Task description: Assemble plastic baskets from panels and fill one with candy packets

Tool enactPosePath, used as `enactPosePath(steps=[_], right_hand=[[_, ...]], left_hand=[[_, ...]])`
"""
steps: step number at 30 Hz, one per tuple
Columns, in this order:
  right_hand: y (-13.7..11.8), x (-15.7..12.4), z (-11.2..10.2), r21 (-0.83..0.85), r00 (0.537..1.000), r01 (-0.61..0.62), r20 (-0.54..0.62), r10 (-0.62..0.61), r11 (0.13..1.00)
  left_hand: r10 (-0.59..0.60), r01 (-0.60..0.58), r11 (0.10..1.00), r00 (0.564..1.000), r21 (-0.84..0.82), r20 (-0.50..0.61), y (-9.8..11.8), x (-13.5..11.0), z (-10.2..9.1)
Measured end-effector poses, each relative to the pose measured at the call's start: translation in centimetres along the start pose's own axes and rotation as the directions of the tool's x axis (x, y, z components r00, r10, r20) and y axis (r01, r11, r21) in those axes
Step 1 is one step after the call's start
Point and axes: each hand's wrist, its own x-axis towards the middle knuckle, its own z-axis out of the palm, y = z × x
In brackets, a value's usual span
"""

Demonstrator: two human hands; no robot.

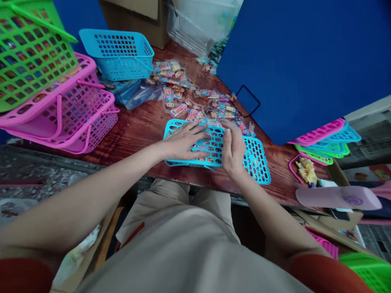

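A flat turquoise perforated basket lid lies near the front edge of the wooden table. My left hand rests flat on its left half with fingers spread. On the lid's middle my right hand sits with fingers curled downward; whether they hold anything is hidden. Small packets show through the holes beneath the lid. Just behind the lid spreads a pile of small clear packets with colourful cartoon pieces.
Stacked pink baskets with a green basket on top stand at left. A turquoise basket sits behind, near cardboard boxes. A blue panel rises at right, with stacked lids beside it.
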Motion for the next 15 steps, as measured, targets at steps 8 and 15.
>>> enactPosePath(steps=[8,15], right_hand=[[4.1,0.6,0.5,0.496,0.806,-0.59,0.31,0.504,0.638],[4.0,2.6,0.8,0.654,0.744,-0.623,0.325,0.584,0.43]], left_hand=[[-0.096,0.095,0.994,0.995,-0.052,-0.033,0.0,-0.1,-0.1],[-0.143,0.089,0.979,0.94,-0.182,-0.311,-0.4,-0.2,-0.8]])
